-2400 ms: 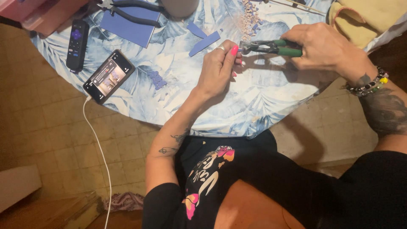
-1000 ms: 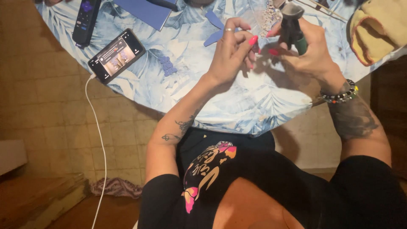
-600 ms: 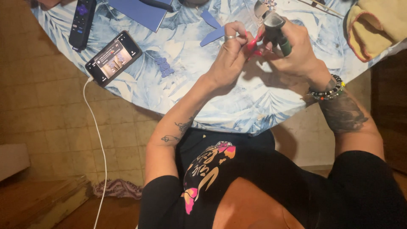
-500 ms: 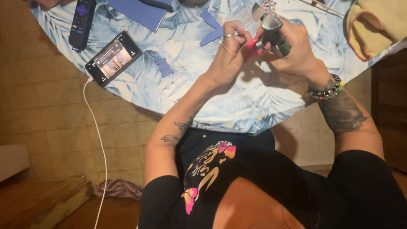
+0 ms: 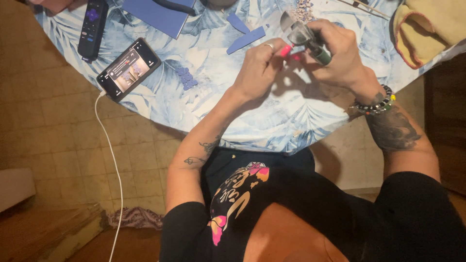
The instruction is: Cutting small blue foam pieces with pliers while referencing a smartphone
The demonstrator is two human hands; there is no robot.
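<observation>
Single head-worn view, aimed steeply down.
The round table with blue leaf-print cloth is seen from above at arm's length, with the person's own torso and tan tiled floor below; the far side of the table is cropped by the top edge.

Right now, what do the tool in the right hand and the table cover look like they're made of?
The tool looks like dull grey metal at its head, with a green grip, probably plastic or rubber. The table cover looks like printed fabric or vinyl, its blue leaf pattern draping over the rim; which, I cannot tell.
</observation>
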